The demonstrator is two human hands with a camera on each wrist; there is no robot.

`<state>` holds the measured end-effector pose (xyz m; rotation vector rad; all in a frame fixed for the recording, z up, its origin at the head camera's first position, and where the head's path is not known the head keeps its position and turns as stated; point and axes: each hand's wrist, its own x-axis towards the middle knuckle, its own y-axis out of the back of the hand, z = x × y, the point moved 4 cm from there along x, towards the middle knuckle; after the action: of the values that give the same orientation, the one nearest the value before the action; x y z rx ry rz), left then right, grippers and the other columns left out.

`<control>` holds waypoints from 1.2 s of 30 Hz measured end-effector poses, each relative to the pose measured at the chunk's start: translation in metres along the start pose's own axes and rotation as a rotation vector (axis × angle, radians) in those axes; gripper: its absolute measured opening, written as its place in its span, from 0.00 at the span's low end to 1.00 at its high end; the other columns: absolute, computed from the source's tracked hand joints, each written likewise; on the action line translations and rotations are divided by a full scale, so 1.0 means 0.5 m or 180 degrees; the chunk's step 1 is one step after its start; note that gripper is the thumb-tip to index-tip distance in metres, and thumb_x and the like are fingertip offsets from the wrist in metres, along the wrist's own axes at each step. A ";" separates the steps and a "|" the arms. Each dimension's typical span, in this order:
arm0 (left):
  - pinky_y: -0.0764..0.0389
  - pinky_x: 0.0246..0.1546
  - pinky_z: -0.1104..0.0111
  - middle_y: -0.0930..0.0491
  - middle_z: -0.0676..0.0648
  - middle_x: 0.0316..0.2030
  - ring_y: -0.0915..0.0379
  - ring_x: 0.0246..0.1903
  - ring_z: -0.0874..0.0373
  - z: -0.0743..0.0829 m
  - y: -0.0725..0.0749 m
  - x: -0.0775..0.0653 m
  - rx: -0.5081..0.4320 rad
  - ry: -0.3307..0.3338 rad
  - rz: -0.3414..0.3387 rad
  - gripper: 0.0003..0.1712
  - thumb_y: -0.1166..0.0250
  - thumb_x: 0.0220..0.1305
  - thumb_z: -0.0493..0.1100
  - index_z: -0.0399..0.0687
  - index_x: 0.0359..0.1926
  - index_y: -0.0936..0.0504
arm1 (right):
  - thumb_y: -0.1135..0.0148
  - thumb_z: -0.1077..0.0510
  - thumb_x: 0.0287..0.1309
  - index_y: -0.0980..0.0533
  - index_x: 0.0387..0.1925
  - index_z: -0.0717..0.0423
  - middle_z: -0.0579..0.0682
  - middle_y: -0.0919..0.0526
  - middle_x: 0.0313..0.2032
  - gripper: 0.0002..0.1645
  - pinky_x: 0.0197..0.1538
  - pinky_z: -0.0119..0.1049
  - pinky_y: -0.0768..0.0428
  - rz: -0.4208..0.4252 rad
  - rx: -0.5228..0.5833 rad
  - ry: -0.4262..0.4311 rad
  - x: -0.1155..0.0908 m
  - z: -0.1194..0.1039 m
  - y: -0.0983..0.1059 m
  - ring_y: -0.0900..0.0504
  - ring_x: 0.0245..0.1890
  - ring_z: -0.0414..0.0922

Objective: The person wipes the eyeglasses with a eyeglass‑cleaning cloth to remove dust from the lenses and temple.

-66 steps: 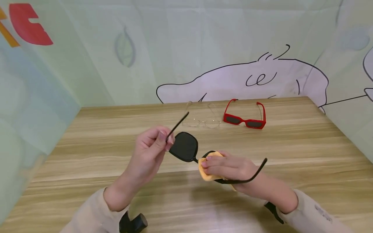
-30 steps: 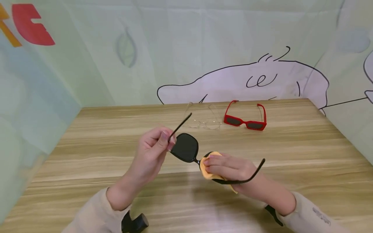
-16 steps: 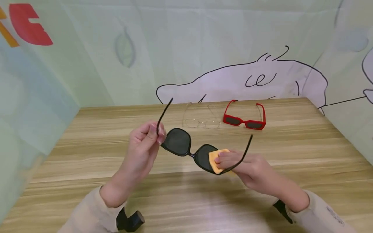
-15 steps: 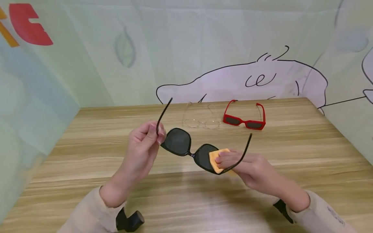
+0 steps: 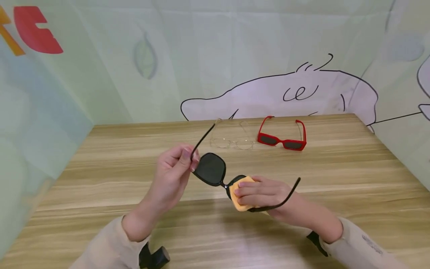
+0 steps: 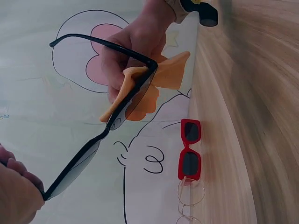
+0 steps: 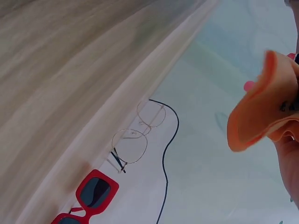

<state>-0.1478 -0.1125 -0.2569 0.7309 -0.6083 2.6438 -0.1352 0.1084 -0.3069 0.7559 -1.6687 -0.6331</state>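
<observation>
Black-framed sunglasses [image 5: 210, 169] are held above the table with both temples unfolded. My left hand [image 5: 173, 175] pinches them at the hinge corner of one temple. A folded orange cloth [image 5: 241, 198] covers most of the other lens, and my right hand [image 5: 268, 196] grips it there. In the left wrist view the cloth [image 6: 170, 70] wraps both faces of that lens, with the right-hand fingers [image 6: 117, 65] behind the temple. The right wrist view shows the cloth [image 7: 264, 107] close up, most of the hand cut off.
Toward the back of the wooden table [image 5: 127, 149] lie red sunglasses [image 5: 281, 142] and, left of them, thin wire-rimmed glasses [image 5: 233, 142]. A printed cloth backdrop [image 5: 201, 56] rises directly behind the table edge.
Half a second ago the cloth sat at the lens's outer side; now it covers most of that lens. The sunglasses have tilted and shifted slightly, and the left hand has moved a little right.
</observation>
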 end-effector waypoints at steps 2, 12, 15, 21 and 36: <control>0.33 0.33 0.75 0.30 0.55 0.26 0.37 0.28 0.64 -0.001 -0.002 0.000 -0.0001 0.0012 0.0002 0.10 0.46 0.67 0.44 0.49 0.30 0.21 | 0.55 0.61 0.69 0.24 0.49 0.57 0.51 0.21 0.51 0.15 0.63 0.43 0.37 0.0122 -0.0039 -0.0060 0.004 0.001 0.000 0.26 0.57 0.48; 0.34 0.35 0.73 0.30 0.54 0.25 0.37 0.28 0.63 0.004 0.010 -0.001 -0.0047 0.0081 0.0124 0.11 0.47 0.67 0.44 0.47 0.31 0.22 | 0.48 0.66 0.64 0.24 0.50 0.52 0.44 0.20 0.49 0.16 0.61 0.47 0.36 -0.0147 0.0487 -0.0608 0.000 0.009 0.016 0.26 0.56 0.45; 0.33 0.34 0.74 0.29 0.54 0.26 0.37 0.27 0.63 0.003 0.009 -0.001 -0.0018 0.0022 0.0105 0.11 0.46 0.67 0.44 0.47 0.31 0.21 | 0.45 0.71 0.58 0.24 0.50 0.47 0.40 0.21 0.51 0.22 0.62 0.54 0.42 -0.0629 0.0686 -0.0740 -0.003 0.004 0.005 0.29 0.59 0.42; 0.33 0.33 0.75 0.28 0.55 0.27 0.37 0.27 0.63 0.003 0.010 -0.001 0.0057 -0.0035 -0.0009 0.10 0.46 0.67 0.44 0.48 0.32 0.20 | 0.43 0.71 0.57 0.24 0.49 0.44 0.38 0.22 0.51 0.23 0.59 0.60 0.42 -0.0944 0.0915 -0.0662 -0.001 -0.011 -0.012 0.29 0.59 0.41; 0.34 0.27 0.75 0.28 0.56 0.25 0.38 0.24 0.65 0.012 0.028 0.001 0.0594 0.0070 0.0120 0.10 0.44 0.66 0.48 0.52 0.31 0.20 | 0.52 0.79 0.58 0.27 0.54 0.58 0.55 0.24 0.55 0.26 0.56 0.36 0.29 -0.0543 0.1870 -0.1025 -0.019 -0.004 -0.002 0.29 0.59 0.46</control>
<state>-0.1517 -0.1272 -0.2565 0.7473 -0.3760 2.7662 -0.1316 0.1151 -0.3132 1.2771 -2.1383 -0.3893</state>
